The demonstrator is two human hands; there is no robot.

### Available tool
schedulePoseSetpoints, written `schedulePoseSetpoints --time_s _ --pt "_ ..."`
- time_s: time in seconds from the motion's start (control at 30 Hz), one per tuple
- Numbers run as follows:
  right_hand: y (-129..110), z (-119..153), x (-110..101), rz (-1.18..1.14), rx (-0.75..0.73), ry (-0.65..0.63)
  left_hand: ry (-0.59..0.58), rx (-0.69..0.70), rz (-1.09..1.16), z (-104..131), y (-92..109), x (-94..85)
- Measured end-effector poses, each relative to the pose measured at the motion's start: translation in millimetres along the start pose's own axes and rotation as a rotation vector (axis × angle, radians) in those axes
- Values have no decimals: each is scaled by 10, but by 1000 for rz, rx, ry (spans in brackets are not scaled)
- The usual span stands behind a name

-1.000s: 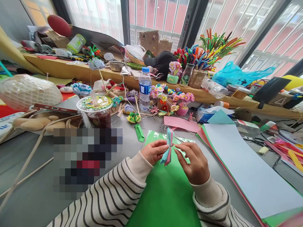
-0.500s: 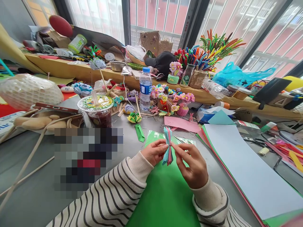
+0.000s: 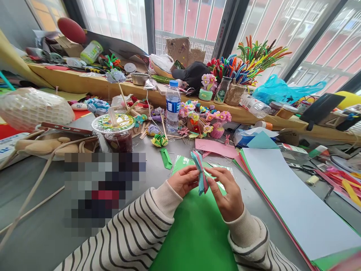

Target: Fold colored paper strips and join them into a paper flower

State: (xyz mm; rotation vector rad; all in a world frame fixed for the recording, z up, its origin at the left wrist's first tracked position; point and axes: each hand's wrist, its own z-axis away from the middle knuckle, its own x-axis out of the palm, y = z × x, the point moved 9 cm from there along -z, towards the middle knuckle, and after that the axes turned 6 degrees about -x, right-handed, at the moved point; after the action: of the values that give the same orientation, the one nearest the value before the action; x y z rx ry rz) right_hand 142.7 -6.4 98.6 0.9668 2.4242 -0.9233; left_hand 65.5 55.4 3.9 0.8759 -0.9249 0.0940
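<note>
A pleated bundle of light blue and pink paper (image 3: 202, 184) is cinched at its middle, its two ends fanning out above and below. My left hand (image 3: 184, 180) pinches it from the left side, near the cinched waist. On the right side, the thumb and fingertips of my right hand (image 3: 228, 194) rest against the bundle, the thumb on its lower half and the fingers by the waist. Below both hands lies a glossy green sheet (image 3: 194, 233) on the grey table. The undersides of the left fingers are partly hidden behind the paper.
To the right is a stack of coloured paper with a pale sheet (image 3: 293, 192) on top. Scissors (image 3: 303, 168) lie beyond it. A lidded drink cup (image 3: 115, 130), a water bottle (image 3: 172, 109), crafted flowers (image 3: 207, 116) and a pink sheet (image 3: 216, 147) stand or lie ahead.
The bundle has tilted, its top leaning further left. My right thumb and fingers have shifted from a pinch at the waist to a wider hold along its right side.
</note>
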Motion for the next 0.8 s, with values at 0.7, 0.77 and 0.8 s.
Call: schedulePoseSetpoints --time_s 0.7,0.77,0.8 --pt "257 101 21 -317 264 101 -10 60 -98 4 32 52" --pt "246 100 21 -318 258 98 2 58 -92 5 29 46" --pt "240 97 19 -316 253 98 11 54 -89 5 27 39"
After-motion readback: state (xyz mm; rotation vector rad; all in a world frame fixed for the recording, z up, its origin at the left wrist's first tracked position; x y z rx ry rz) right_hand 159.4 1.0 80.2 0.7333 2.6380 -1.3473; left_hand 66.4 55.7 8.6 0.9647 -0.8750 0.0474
